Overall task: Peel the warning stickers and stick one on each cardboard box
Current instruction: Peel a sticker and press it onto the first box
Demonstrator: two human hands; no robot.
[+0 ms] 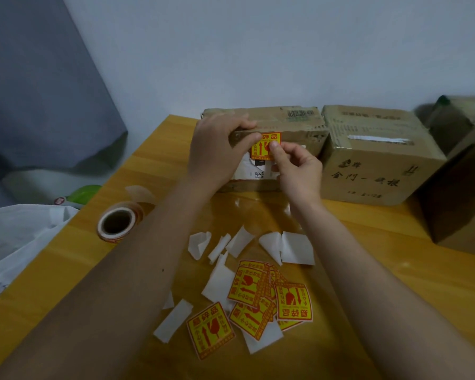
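Left hand [217, 149] at centre of frame, curled over the top front edge of the first cardboard box [294, 124], thumb pressed on the left edge of a yellow-and-red warning sticker [263, 145]; right hand [294, 171] just beside it, fingers bent, thumb and forefinger closed on the sticker's right edge against the box front; sticker flat on the upper front face, above a torn white label [254, 171] with a small code square.

Second cardboard box [379, 160] touching the first on its right, closed, dark printed characters on its front, a strip of pale tape across its top; third cardboard box [455, 193] at the right edge of frame, darker, partly cut off; contents of all three hidden.

On the yellow wooden tabletop [66, 270], lower centre: loose pile of warning stickers [269, 300], overlapping, some upside down; one separate sticker [210, 333] just left of the pile; scattered white backing papers [296, 248] around and between them, several curled.

Sticker roll [118, 222] at left centre, lying on its side, hollow core towards the camera, a tail of backing trailing behind it; white plastic bag [19, 237] at the left edge, hanging over the tabletop's side; grey fabric [39, 91] in the upper left against a pale wall.
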